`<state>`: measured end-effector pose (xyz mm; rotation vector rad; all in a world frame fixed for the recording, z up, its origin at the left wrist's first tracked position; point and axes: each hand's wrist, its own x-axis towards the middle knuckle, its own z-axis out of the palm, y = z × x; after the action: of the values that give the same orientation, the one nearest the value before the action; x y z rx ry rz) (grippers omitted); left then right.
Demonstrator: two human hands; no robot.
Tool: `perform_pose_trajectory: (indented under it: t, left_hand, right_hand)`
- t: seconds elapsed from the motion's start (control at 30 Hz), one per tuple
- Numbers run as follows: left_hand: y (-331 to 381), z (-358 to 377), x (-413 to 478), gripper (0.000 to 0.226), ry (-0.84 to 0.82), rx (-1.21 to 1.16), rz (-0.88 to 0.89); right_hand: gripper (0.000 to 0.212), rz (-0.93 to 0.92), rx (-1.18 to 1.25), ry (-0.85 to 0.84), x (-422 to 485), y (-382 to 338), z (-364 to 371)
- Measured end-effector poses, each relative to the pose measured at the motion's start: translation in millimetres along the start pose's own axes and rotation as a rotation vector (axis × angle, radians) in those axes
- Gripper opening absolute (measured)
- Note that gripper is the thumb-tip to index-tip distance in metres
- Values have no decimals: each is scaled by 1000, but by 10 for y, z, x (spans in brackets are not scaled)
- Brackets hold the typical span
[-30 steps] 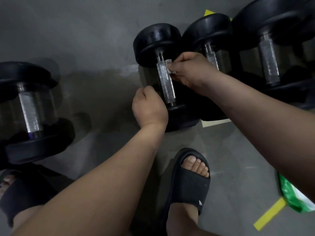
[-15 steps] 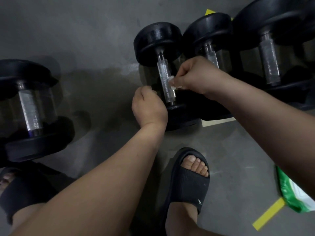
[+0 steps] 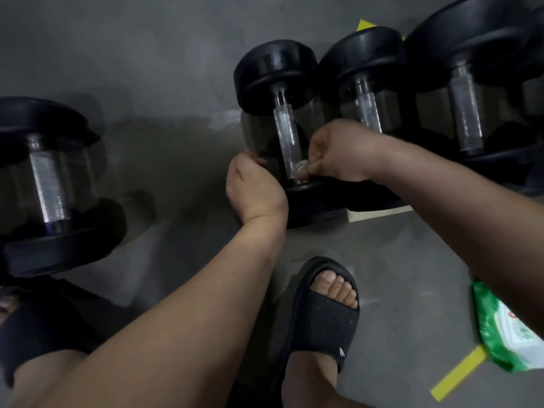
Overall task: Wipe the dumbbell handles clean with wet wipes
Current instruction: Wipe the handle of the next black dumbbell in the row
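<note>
Right hand (image 3: 338, 151) slid down knurled handle (image 3: 287, 136), pinching crumpled wipe (image 3: 301, 166), left hand (image 3: 253, 191) gripping weight (image 3: 315, 201)

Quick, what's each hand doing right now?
Left hand: grips the near end of the dumbbell.
Right hand: pinches a wet wipe against its handle.

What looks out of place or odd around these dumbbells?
Nothing damaged or spilled. One dumbbell sits apart on the left, away from the row of three, and the wipes pack lies over the yellow tape's end.
</note>
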<state>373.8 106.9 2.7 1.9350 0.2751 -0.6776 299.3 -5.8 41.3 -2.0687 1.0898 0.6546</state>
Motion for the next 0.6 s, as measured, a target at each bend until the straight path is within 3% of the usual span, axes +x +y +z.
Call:
perform_pose_trajectory:
  t: [0.07,0.2,0.3,0.47,0.6]
  left_hand:
    - [1,1,1,37,-3,1,0]
    - [-10,-3,12,37,-7,-16,-3]
    - [-17,4,10,36,-12,-29,-6]
    - [-22,9,21,36,-15,-22,6]
    - [-42,8,22,35,-30,-8,22]
  right_hand:
    - [18,1,94,-19,54,96,-1]
    - [20,77,273,-79,202,191,44]
    - [24,144,610,-162,328,177,114]
    - [32,132,1233,-166,536,8,125]
    - [33,146,1345,-110,595,64,184]
